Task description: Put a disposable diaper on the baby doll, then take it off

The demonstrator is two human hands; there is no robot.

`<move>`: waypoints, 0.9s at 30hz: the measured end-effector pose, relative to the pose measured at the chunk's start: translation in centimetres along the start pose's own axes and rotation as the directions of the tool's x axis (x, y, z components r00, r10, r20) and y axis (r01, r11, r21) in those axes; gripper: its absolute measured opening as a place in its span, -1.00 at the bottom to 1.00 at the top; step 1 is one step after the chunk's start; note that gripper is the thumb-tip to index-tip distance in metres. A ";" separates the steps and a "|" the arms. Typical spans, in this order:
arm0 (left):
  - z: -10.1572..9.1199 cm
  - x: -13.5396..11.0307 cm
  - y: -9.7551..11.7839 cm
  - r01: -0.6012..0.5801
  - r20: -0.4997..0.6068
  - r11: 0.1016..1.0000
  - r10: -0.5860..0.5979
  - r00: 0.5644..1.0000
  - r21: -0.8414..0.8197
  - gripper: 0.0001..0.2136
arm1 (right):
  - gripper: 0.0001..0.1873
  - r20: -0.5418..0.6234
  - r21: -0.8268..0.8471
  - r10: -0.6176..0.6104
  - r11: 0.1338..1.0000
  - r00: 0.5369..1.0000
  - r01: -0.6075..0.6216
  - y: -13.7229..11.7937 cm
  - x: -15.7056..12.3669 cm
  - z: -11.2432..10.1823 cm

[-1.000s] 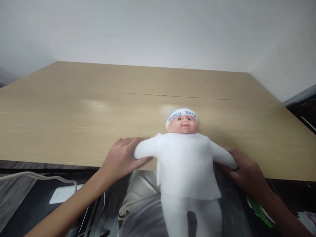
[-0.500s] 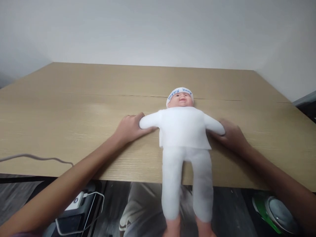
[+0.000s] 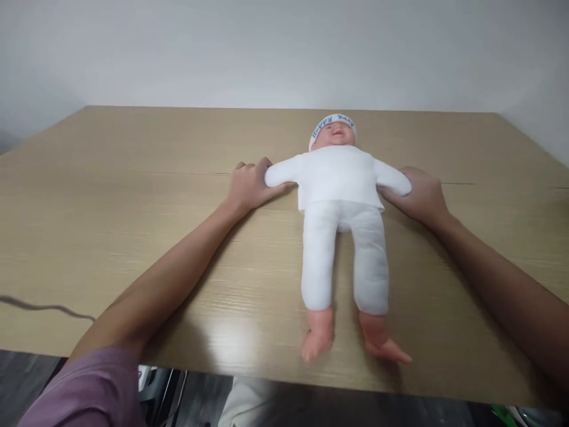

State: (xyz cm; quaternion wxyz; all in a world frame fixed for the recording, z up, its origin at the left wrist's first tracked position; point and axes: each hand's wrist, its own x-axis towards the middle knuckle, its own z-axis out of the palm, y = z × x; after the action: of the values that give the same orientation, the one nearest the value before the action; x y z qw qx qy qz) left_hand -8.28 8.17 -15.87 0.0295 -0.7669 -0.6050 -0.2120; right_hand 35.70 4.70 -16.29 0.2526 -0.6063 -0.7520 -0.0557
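Note:
A baby doll (image 3: 340, 178) in a white top and white trousers lies face up on the wooden table, its head toward the wall and its bare feet toward me. Blue lettering runs across its white headband (image 3: 333, 123). My left hand (image 3: 251, 185) is closed around the end of the doll's sleeved arm on the left. On the other side, my right hand (image 3: 422, 193) grips the opposite sleeve end. Both of the doll's hands are hidden in its sleeves or my grip.
The light wooden table (image 3: 133, 225) reaches back to a pale wall (image 3: 284, 53). A grey cable (image 3: 44, 307) lies at the table's left front. Below the front edge, part of a black object with a white cord shows at left, and something green at lower right.
Both hands have moved the doll away from me, toward the wall. Its legs and feet, which hung past the front edge, are now over the tabletop.

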 end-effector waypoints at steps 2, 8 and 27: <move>1.0 1.7 -0.5 -0.009 -0.044 1.000 0.009 0.999 -0.004 -0.15 | -0.43 -0.004 -0.047 -0.001 0.999 1.000 0.001 0.2 1.8 0.4; 2.4 4.5 -2.0 -0.046 -0.101 0.998 0.041 0.994 -0.052 -0.20 | -0.42 0.026 -0.089 0.035 0.996 0.999 -0.032 1.1 5.4 1.6; 2.2 2.2 -3.1 0.047 -0.049 0.990 -0.054 0.997 -0.135 -0.45 | -0.33 -0.021 -0.059 0.200 0.978 0.980 -0.201 4.6 4.6 4.9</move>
State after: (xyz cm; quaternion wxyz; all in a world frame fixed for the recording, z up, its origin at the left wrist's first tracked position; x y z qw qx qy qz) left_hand -10.14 11.69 -17.67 -0.0113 -0.7457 -0.6077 -0.2729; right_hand 37.86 11.84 -19.48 0.2442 -0.6860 -0.6830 -0.0573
